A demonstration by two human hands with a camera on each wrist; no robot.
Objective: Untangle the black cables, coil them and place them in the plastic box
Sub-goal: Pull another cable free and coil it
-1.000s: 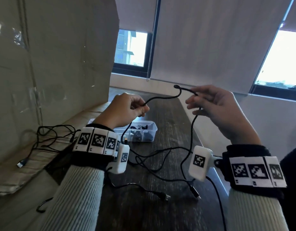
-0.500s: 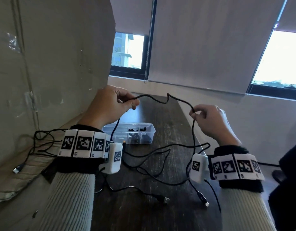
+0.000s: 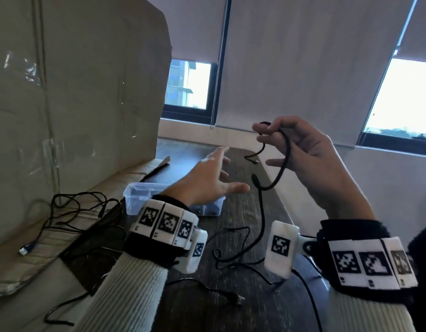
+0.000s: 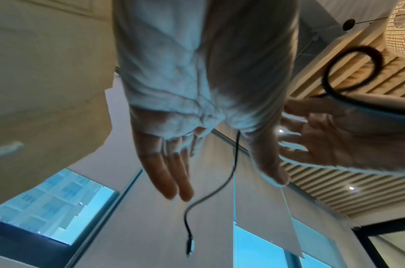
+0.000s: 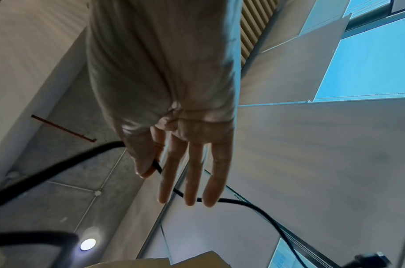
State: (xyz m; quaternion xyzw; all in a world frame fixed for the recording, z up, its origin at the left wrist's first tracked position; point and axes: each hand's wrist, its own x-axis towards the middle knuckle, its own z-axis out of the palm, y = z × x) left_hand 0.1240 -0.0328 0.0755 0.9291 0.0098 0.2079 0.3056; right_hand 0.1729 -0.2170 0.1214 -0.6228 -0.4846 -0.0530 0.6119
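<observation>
My right hand is raised and pinches a black cable between thumb and forefinger, its other fingers straight. The cable curves down across the palm and trails to the dark table; a short end with a plug dangles free. The right wrist view shows the same pinch on the cable. My left hand is open with spread fingers and holds nothing, hovering over the clear plastic box. In the left wrist view the left hand has straight fingers, and the plug end hangs beyond them.
More black cables lie tangled on the table, one ending in a plug. Another bundle with a USB plug lies on flattened cardboard at left. A tall cardboard sheet stands behind it. Dark items lie in the box.
My left hand has let go of the cable, opened and dropped toward the box. My right hand has risen with the cable, which now curls in a loop.
</observation>
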